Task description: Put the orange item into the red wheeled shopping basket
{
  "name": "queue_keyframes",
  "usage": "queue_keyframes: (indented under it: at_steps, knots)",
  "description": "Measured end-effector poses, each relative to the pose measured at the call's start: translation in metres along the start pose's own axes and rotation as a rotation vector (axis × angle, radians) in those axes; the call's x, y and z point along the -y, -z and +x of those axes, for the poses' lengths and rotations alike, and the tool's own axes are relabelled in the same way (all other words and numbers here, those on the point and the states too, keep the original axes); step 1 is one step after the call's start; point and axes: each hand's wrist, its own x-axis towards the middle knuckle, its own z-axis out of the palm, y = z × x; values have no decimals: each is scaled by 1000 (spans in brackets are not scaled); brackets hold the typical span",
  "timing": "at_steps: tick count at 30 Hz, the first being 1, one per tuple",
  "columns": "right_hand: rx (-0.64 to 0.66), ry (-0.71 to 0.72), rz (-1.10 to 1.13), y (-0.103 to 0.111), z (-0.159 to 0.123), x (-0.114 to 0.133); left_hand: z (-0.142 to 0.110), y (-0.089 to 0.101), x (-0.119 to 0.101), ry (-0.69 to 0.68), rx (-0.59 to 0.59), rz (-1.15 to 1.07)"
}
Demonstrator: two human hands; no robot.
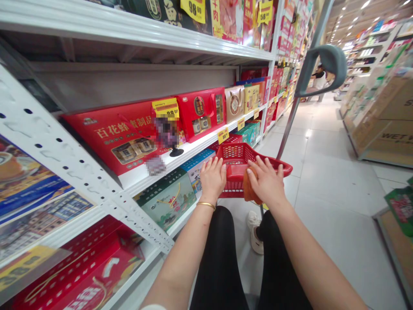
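Note:
A red plastic shopping basket (248, 155) on wheels stands on the aisle floor in front of me, its grey pull handle (322, 69) raised to the upper right. My left hand (212, 178) rests on the basket's near rim, fingers stretched forward, a gold bangle on the wrist. My right hand (266, 181) lies on the rim too, fingers spread, with an orange-brown cloth (249, 189) under the palm. My black-trousered legs and a white shoe (254, 232) are below.
White metal shelving (106, 189) runs along the left, holding red gift boxes (122, 133), green boxes (167, 198) and yellow price tags. Cardboard displays (383, 125) line the right side. A person (319, 77) stands far down the tiled aisle.

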Motion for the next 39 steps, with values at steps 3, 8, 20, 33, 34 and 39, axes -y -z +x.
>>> queue_keyframes:
  at_steps: [3, 8, 20, 33, 34, 39]
  knots:
    - [-7, -74, -19, 2, 1, -10, 0, -1, 0, 17, -3, -24]
    - [-4, 122, -12, -12, 2, 38, 0, 0, 0, 16, -1, -5]
    - [-7, -49, -39, 1, 4, -10, 0, -1, -1, 12, -18, -16]
    - [-3, 87, -15, -3, 2, 1, -1, 0, -1, -5, -6, -3]
    - [-11, 43, -23, -1, 2, -7, -1, 0, -1, -2, -8, -8]
    - [-21, 50, -25, -5, 3, 9, 0, -1, 0, 15, -21, -8]
